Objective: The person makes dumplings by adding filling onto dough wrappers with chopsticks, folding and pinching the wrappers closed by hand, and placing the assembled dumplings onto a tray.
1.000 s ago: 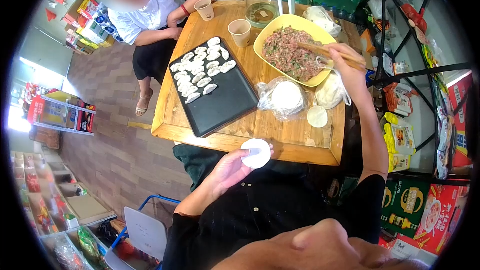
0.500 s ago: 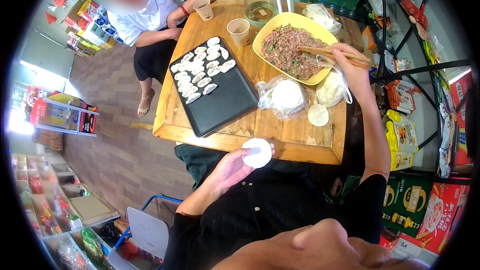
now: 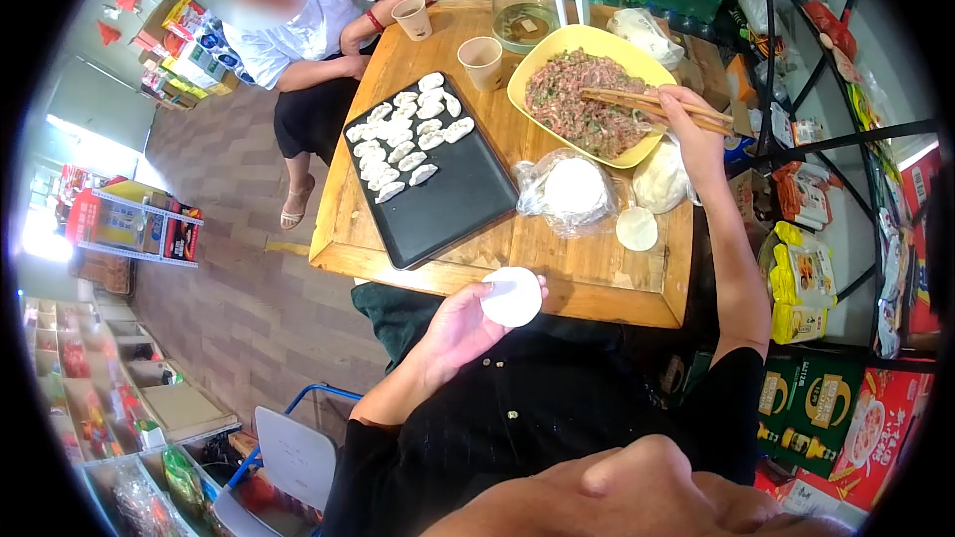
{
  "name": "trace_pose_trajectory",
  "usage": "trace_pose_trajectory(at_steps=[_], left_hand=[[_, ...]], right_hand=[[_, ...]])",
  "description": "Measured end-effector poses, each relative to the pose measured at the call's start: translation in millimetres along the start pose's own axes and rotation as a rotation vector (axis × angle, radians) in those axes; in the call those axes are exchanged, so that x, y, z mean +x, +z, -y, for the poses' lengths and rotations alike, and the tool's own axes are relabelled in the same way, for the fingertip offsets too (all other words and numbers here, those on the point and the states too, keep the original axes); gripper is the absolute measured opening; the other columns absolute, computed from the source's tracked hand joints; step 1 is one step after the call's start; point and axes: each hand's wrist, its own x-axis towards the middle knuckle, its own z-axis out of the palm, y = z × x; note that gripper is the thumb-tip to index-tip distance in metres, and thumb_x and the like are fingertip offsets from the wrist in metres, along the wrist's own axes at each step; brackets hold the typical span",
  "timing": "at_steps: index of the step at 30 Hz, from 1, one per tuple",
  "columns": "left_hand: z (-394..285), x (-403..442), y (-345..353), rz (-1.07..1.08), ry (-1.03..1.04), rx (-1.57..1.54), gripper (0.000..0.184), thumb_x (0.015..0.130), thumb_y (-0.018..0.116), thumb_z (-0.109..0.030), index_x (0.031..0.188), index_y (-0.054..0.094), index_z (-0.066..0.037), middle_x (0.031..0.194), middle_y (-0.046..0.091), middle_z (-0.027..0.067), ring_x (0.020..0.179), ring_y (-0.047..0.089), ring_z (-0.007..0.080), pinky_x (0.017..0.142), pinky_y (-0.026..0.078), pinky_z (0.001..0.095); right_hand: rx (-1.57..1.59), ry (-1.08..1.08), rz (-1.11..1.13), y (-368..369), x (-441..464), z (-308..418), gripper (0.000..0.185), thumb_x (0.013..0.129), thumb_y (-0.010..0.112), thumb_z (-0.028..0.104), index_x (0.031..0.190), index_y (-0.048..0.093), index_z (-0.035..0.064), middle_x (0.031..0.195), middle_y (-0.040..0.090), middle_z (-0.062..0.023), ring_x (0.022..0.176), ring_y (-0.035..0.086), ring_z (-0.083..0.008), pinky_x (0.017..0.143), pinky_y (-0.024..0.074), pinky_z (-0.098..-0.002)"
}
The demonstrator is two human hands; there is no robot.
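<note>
A round dumpling wrapper (image 3: 512,297) lies across the fingers of my left hand (image 3: 466,326), its thumb pressing the near edge. My right hand (image 3: 693,129) grips a pair of chopsticks (image 3: 637,104), whose tips reach into the meat filling (image 3: 577,97). That filling sits in a yellow bowl (image 3: 517,89). Below the bowl are a plastic-wrapped stack of wrappers (image 3: 574,186), a single wrapper (image 3: 637,229) on the wood and a lump of dough (image 3: 661,179) in a bag. Several folded dumplings (image 3: 401,140) rest in rows on the black tray (image 3: 448,209).
The wooden table (image 3: 597,283) also carries two paper cups (image 3: 481,62) (image 3: 411,18) and a glass kettle (image 3: 527,15). Another person (image 3: 308,20) sits at the far left side. Shelves of packets (image 3: 801,278) stand at the right; a chair (image 3: 295,457) is at lower left.
The chopstick tips have moved slightly left within the filling. My left hand keeps the wrapper in nearly the same place. The whole view has shifted a little.
</note>
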Motion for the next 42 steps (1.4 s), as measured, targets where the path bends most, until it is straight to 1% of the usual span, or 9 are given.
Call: trace_pose_trajectory(at_steps=[6,10,15,19,21,25,34,41,42], left_hand=[[-27,23,12,0.066,0.123,-0.010,0.064,0.097,0.047,-0.034,0.142,0.035,0.011,0.146,0.042,0.0267,0.136,0.043,0.0368,0.116,0.032,0.0402],[-47,45,30,0.111,0.125,-0.079,0.069,0.101,0.041,-0.040,0.144,0.029,0.013,0.149,0.038,0.0279,0.137,0.041,0.0374,0.118,0.028,0.0417],[-48,43,51,0.243,0.071,-0.255,0.069,0.104,0.030,-0.048,0.144,0.031,0.009,0.146,0.041,0.0235,0.136,0.042,0.0346,0.118,0.028,0.0459],[-40,37,40,0.393,0.007,-0.409,0.071,0.104,0.030,-0.049,0.145,0.030,0.008,0.144,0.043,0.0232,0.137,0.041,0.0341,0.118,0.028,0.0462],[-40,29,52,0.199,0.026,-0.248,0.072,0.103,0.031,-0.051,0.145,0.030,0.008,0.146,0.043,0.0233,0.137,0.041,0.0337,0.118,0.029,0.0465],[-38,25,46,0.214,0.019,-0.253,0.076,0.103,0.031,-0.052,0.147,0.025,0.010,0.152,0.033,0.0262,0.142,0.034,0.0357,0.119,0.025,0.0476],[-35,28,40,0.168,0.056,-0.269,0.076,0.103,0.033,-0.052,0.147,0.026,0.009,0.152,0.034,0.0246,0.142,0.034,0.0362,0.119,0.024,0.0478],[-33,27,37,0.271,0.022,-0.266,0.075,0.103,0.029,-0.051,0.147,0.026,0.009,0.151,0.033,0.0283,0.142,0.033,0.0387,0.120,0.023,0.0472],[-33,29,37,0.279,0.030,-0.248,0.074,0.103,0.028,-0.050,0.147,0.026,0.009,0.151,0.032,0.0292,0.142,0.033,0.0396,0.120,0.023,0.0472]], right_hand=[[0.195,-0.002,-0.092,-8,-20,20,0.025,0.099,0.057,0.013,0.115,0.060,-0.0056,0.110,0.066,-0.0152,0.102,0.066,-0.0216,0.090,0.0555,-0.0331],[0.184,-0.004,0.036,-11,-59,45,0.024,0.101,0.051,0.012,0.114,0.058,-0.0059,0.111,0.066,-0.0188,0.101,0.067,-0.0248,0.090,0.0557,-0.0367],[0.052,-0.139,0.266,-9,-102,58,0.020,0.095,0.057,0.014,0.106,0.062,-0.0016,0.103,0.067,-0.0199,0.096,0.067,-0.0297,0.084,0.0567,-0.0416],[-0.107,-0.247,0.462,5,-115,86,0.018,0.091,0.062,0.013,0.101,0.064,-0.0014,0.104,0.069,-0.0199,0.097,0.068,-0.0302,0.083,0.0546,-0.0414],[-0.261,-0.245,0.548,9,-119,102,0.023,0.089,0.064,0.014,0.104,0.064,-0.0038,0.107,0.070,-0.0188,0.098,0.069,-0.0293,0.086,0.0538,-0.0387],[-0.205,-0.099,0.514,12,-129,112,0.028,0.089,0.065,0.015,0.107,0.061,-0.0054,0.101,0.070,-0.0218,0.098,0.068,-0.0340,0.090,0.0521,-0.0439],[-0.196,-0.313,0.508,12,-116,128,0.025,0.086,0.066,0.015,0.102,0.065,-0.0034,0.097,0.072,-0.0220,0.094,0.071,-0.0352,0.086,0.0544,-0.0427],[-0.265,-0.159,0.625,27,-108,117,0.023,0.085,0.067,0.018,0.094,0.067,-0.0030,0.097,0.072,-0.0227,0.093,0.070,-0.0381,0.083,0.0550,-0.0466],[-0.137,-0.188,0.582,24,-108,111,0.021,0.085,0.066,0.016,0.094,0.067,-0.0022,0.097,0.071,-0.0228,0.092,0.070,-0.0374,0.084,0.0552,-0.0462]])
